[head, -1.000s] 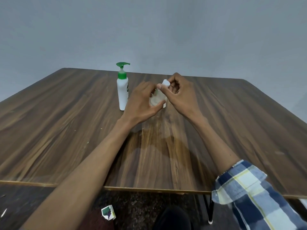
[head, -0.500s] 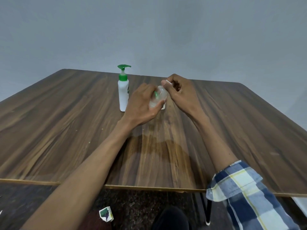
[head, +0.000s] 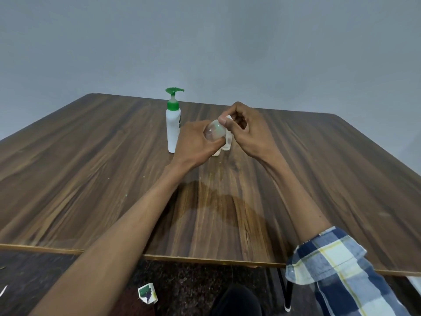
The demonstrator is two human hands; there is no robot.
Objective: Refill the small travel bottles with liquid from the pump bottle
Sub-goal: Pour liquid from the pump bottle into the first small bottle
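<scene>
A white pump bottle [head: 173,131] with a green pump head stands upright on the wooden table [head: 91,179]. Just right of it, my left hand [head: 196,142] grips a small clear travel bottle [head: 214,132], tilted with its bottom toward me. My right hand [head: 247,130] pinches the white cap [head: 228,117] at the bottle's far end with thumb and fingers. Behind my hands another small clear travel bottle [head: 227,143] stands on the table, mostly hidden.
The table's near edge [head: 205,260] runs across the lower view, with a dark floor below. A small green-and-white scrap [head: 147,294] lies on the floor. A black table leg [head: 287,295] stands under the right side.
The small bottle in my left hand has tilted further, its bottom now turned toward me. My right hand has kept its pinch on the cap end.
</scene>
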